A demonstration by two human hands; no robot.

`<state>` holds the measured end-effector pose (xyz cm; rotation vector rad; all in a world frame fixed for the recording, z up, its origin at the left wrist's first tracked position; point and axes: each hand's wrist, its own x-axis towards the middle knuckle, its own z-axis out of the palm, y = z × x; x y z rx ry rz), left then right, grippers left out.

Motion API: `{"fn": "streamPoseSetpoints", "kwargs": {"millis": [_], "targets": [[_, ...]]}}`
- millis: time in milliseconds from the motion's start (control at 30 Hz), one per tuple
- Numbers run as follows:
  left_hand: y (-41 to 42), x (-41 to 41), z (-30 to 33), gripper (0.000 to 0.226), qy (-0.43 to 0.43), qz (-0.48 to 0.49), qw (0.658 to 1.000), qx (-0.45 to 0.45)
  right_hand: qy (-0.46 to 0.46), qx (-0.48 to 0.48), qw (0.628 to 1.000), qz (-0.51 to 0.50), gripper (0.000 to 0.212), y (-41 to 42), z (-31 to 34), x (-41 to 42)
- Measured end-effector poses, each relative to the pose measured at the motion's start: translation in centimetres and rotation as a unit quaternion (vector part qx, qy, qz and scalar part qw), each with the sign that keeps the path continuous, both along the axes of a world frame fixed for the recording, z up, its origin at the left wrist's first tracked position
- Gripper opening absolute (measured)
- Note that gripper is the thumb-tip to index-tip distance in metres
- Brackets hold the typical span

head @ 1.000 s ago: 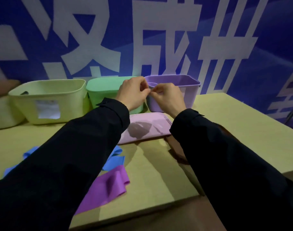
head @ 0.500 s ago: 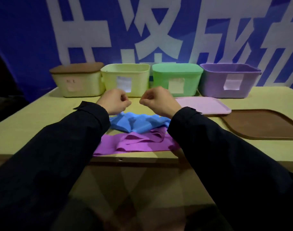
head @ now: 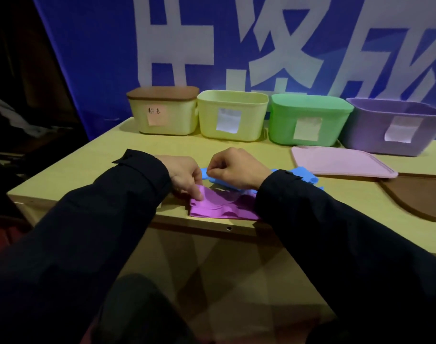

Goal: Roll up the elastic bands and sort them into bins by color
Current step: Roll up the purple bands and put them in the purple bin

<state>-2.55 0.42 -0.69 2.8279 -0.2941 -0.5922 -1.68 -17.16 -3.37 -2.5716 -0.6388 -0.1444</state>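
Near the table [head: 70, 167] edge, my hands have dropped from mid-air onto the bands: left hand [head: 184, 176] now pinches the purple band [head: 221, 207], right hand [head: 236, 170] the blue band [head: 303, 175]; next roll beginning.

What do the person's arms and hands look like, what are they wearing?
Both arms are in long, dark, near-black sleeves that end at the wrists, each with a cuff that stands out a little. The left hand and the right hand are bare: no gloves, and no rings or watch can be seen.
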Motion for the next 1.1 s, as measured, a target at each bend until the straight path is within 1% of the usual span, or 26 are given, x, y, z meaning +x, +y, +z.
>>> {"fn": "streamPoseSetpoints", "kwargs": {"millis": [100,133,233,300,333,400,433,500,533,567,633,700,767,867,933,1000,1067,1100], "targets": [[-0.3,1.0,0.3,0.031,-0.064,0.012,0.995,-0.073,-0.005,0.014,1.000,-0.017,0.010,-0.7,0.2,0.3],[-0.3,1.2,0.7,0.030,-0.084,0.021,0.993,-0.084,-0.006,0.029,0.999,-0.026,0.009,-1.1,0.3,0.4],[-0.6,1.9,2.0,0.022,-0.132,0.025,0.989,-0.061,-0.009,0.070,0.996,-0.055,0.012,-2.7,0.6,0.6],[-1.0,2.6,2.7,0.022,-0.160,0.012,0.985,-0.061,-0.014,0.079,0.995,-0.066,0.013,-3.9,0.7,0.8],[-1.1,3.0,2.9,0.024,-0.167,0.013,0.983,-0.077,-0.015,0.081,0.994,-0.070,0.013,-4.5,0.6,0.9],[-1.4,3.6,3.3,0.022,-0.169,0.020,0.975,-0.141,-0.018,0.087,0.993,-0.080,0.011,-5.5,0.7,1.0],[-1.6,3.7,3.4,0.019,-0.178,0.018,0.968,-0.174,-0.019,0.098,0.991,-0.085,0.011,-5.9,0.6,1.1],[-2.2,3.9,3.4,0.018,-0.256,-0.001,0.945,-0.204,-0.026,0.142,0.986,-0.088,0.008,-6.6,0.6,1.2],[-2.5,3.9,3.2,0.020,-0.297,-0.013,0.930,-0.217,-0.022,0.178,0.981,-0.078,0.008,-6.7,0.6,1.2],[-2.9,3.8,3.0,0.021,-0.317,-0.025,0.916,-0.243,-0.006,0.221,0.974,-0.056,0.012,-6.7,0.7,1.1],[-3.7,3.8,2.4,0.023,-0.301,-0.048,0.902,-0.305,0.036,0.313,0.949,0.006,0.024,-6.3,0.9,0.8],[-4.5,3.6,1.9,0.023,-0.249,-0.068,0.890,-0.376,0.049,0.373,0.926,0.030,0.024,-5.6,1.0,0.6],[-4.9,3.4,1.6,0.020,-0.217,-0.067,0.866,-0.446,0.040,0.400,0.915,0.022,0.015,-5.3,1.1,0.7],[-4.8,3.5,0.8,0.017,-0.206,-0.001,0.835,-0.510,0.021,0.410,0.912,-0.007,0.006,-5.2,1.1,0.9],[-4.6,3.5,0.3,0.017,-0.206,0.024,0.823,-0.529,0.020,0.413,0.910,-0.015,0.008,-5.0,1.1,1.0],[-4.5,3.3,0.0,0.018,-0.212,0.021,0.821,-0.530,0.019,0.422,0.906,-0.025,0.012,-4.8,1.0,1.2],[-4.4,3.1,-0.2,0.026,-0.168,-0.001,0.831,-0.530,0.004,0.439,0.897,-0.045,0.013,-4.6,1.1,1.4],[-4.3,3.0,-0.4,0.032,-0.136,-0.017,0.843,-0.520,-0.006,0.449,0.892,-0.051,0.013,-4.6,1.2,1.4]]}}
